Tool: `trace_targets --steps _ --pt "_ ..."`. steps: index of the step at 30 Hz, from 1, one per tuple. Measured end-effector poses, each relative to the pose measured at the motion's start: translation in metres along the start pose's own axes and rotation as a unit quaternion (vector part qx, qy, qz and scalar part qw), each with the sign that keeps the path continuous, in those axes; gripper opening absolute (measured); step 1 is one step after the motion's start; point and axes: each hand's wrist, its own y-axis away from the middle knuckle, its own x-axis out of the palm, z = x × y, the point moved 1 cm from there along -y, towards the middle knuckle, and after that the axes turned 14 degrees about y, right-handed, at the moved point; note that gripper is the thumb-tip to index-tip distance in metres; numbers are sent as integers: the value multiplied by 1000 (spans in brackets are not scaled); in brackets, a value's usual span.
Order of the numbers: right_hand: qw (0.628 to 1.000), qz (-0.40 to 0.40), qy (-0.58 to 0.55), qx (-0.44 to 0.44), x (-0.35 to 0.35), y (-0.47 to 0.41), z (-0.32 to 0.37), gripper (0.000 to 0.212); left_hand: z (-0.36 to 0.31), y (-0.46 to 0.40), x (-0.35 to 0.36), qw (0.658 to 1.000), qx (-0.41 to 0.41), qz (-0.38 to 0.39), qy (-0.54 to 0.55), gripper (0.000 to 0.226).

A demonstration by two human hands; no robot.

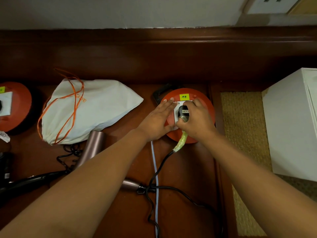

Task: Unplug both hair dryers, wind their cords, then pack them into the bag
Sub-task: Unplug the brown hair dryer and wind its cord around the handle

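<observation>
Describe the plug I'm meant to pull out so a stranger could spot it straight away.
Find the red cable reel with the yellow M9 label, right of the white drawstring bag. On its white socket plate sits the black plug, gripped by the right hand. Its cord alone wears a green wrap.

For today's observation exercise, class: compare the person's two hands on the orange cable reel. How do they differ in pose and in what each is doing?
The left hand lies flat with straight fingers, pressing on the round orange cable reel; the right hand is curled, gripping the black plug in the reel's white socket plate. The left hand holds nothing; the right hand holds the plug. The left sits toward the reel's left side, the right nearer its middle. Both are bare and rest on the same reel.
</observation>
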Motion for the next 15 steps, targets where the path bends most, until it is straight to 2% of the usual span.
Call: trace_targets --steps 3,6,12,15 --pt "999 -31 -6 -23 -15 7 4 53 2 -1 0 1000 6 2 4 85" --pt "996 -54 -65 8 -29 15 1 50 4 -1 0 1000 10 -1 5 85" --pt "993 -3 -92 77 -16 46 -11 54 -6 1 1 996 -19 -13 -92 84" --pt "986 -16 -111 120 -10 71 -11 55 -16 14 9 998 -38 -44 -24 79"
